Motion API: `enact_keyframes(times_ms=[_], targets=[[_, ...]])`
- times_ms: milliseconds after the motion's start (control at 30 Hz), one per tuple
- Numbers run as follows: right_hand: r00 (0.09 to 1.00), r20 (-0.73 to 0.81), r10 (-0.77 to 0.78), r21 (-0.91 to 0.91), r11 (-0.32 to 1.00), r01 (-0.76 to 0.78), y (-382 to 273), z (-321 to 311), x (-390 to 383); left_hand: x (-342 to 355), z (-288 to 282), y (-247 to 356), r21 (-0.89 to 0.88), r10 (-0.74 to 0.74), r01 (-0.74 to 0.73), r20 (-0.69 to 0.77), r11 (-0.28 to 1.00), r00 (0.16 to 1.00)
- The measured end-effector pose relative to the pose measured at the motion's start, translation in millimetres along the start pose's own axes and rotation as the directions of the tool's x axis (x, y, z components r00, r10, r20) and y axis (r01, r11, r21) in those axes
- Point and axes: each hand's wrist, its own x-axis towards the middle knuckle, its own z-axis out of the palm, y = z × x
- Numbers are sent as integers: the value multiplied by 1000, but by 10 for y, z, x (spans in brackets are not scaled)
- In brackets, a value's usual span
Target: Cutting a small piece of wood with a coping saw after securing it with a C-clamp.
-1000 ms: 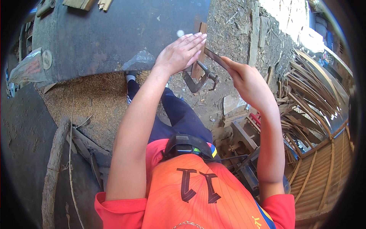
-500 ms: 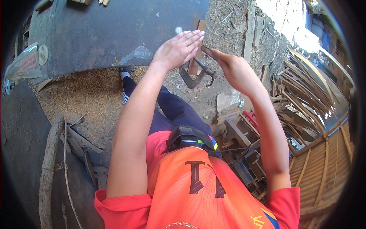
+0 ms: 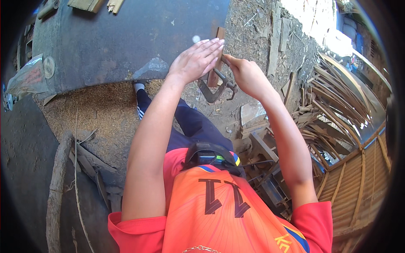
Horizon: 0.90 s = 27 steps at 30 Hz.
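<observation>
A narrow reddish-brown wood strip (image 3: 220, 35) lies along the right edge of the dark worktable (image 3: 139, 29). A metal C-clamp (image 3: 209, 96) is fixed at the table's near right corner, by the strip's near end. My left hand (image 3: 195, 59) rests flat over the strip, its fingers stretched out side by side and pointing to the right. On the strip's right side, my right hand (image 3: 249, 76) is closed around a flat, narrow tool (image 3: 224, 59). Most of that tool is hidden by the fingers, so its exact kind is unclear.
Wood offcuts (image 3: 86, 4) lie on the table's far left, and a plastic bag (image 3: 28, 78) sits at its left corner. Sawdust (image 3: 103, 99) covers the ground. Thin wood strips (image 3: 341, 92) are piled at right, near a corrugated panel (image 3: 358, 189). A rough pole (image 3: 57, 189) stands at left.
My right hand has moved slightly left, closer to the wood strip, and less of the tool shows. My left hand stays flat over the strip. The whole view has shifted a little.
</observation>
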Motion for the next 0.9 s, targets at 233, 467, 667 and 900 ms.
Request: enact_keyframes(times_ms=[233,467,667,900], targets=[[1000,19,-16,49,999,15,73,-41,-13,20,62,0,-53,-33,31,-31,998,999],[999,15,41,107,993,-43,-159,-363,-435,-21,-107,-34,58,7,-7,10,998,1000],[993,88,84,42,995,-88,-268,-382,-429,-95,-112,-75,88,-4,0,39,996,999],[996,-86,-33,22,999,35,-41,36,-268,-41,-54,0,78,21,-25,58,997,998]])
